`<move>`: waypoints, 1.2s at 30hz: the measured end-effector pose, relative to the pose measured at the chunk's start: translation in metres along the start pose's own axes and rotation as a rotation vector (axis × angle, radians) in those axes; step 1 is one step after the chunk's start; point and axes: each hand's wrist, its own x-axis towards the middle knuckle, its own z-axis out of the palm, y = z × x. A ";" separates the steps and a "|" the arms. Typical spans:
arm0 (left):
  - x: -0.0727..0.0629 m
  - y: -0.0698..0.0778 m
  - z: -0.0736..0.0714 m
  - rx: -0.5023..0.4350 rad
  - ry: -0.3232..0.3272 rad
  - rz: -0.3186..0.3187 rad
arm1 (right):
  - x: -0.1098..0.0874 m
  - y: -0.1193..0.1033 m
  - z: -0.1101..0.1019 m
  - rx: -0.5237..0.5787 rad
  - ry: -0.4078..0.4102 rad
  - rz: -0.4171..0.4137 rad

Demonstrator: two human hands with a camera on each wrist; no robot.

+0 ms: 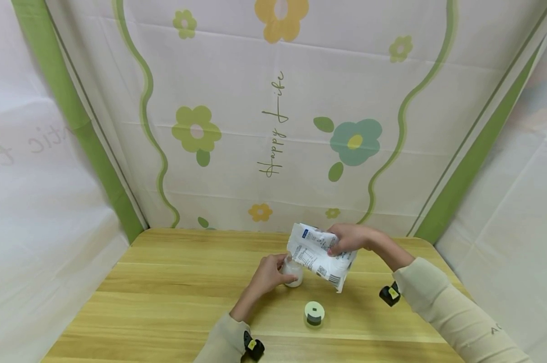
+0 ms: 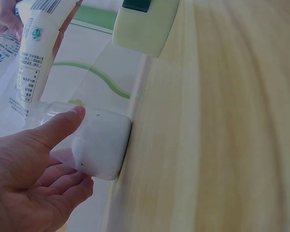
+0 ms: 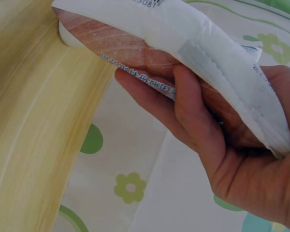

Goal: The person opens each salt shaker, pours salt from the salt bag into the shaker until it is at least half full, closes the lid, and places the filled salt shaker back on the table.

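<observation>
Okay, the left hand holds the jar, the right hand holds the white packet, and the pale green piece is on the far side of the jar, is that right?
Not quite: the head view shows the pale green piece on the near side of the jar, not beyond it; the rest holds.

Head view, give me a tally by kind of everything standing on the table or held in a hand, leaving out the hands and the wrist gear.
White printed packet, in the right hand: 1
Jar, held by the left hand: 1
Pale green lid-like piece, on the table: 1
Total: 3
</observation>
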 end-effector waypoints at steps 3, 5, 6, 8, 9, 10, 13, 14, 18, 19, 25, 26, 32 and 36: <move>0.000 0.000 0.000 -0.002 0.001 0.002 | 0.000 0.000 0.000 0.000 0.001 0.001; 0.000 -0.001 0.000 -0.003 0.000 0.004 | 0.000 0.000 0.000 0.001 0.003 0.003; 0.000 -0.001 0.000 -0.003 0.001 0.005 | 0.000 0.000 0.000 0.001 0.003 0.004; 0.000 -0.001 0.001 -0.002 0.000 0.006 | -0.001 -0.001 0.000 0.002 0.005 0.006; 0.000 -0.002 0.001 -0.001 -0.001 0.005 | -0.001 -0.001 0.000 0.003 0.006 0.007; 0.001 -0.002 0.001 0.000 0.000 0.005 | -0.001 -0.001 0.000 0.004 0.006 0.006; 0.001 -0.003 0.001 0.002 0.000 0.007 | -0.001 0.000 0.000 0.005 0.005 0.005; 0.001 -0.003 0.001 0.002 0.000 0.007 | -0.001 0.000 0.000 0.005 0.004 0.004; 0.001 -0.004 0.001 0.002 -0.001 0.010 | -0.001 0.000 0.000 0.009 0.001 0.002; 0.001 -0.004 0.001 0.002 -0.001 0.011 | -0.001 0.000 0.000 0.010 0.001 0.001; 0.001 -0.004 0.001 -0.004 -0.003 0.013 | 0.000 0.001 0.000 0.009 0.001 -0.003; 0.001 -0.004 0.001 -0.005 -0.004 0.012 | 0.000 0.001 0.000 0.009 0.001 -0.003; 0.001 -0.003 0.001 -0.002 -0.003 0.007 | -0.001 0.001 -0.001 0.011 0.000 -0.005; 0.001 -0.003 0.001 0.005 0.000 0.010 | -0.002 0.000 0.000 0.008 0.003 -0.005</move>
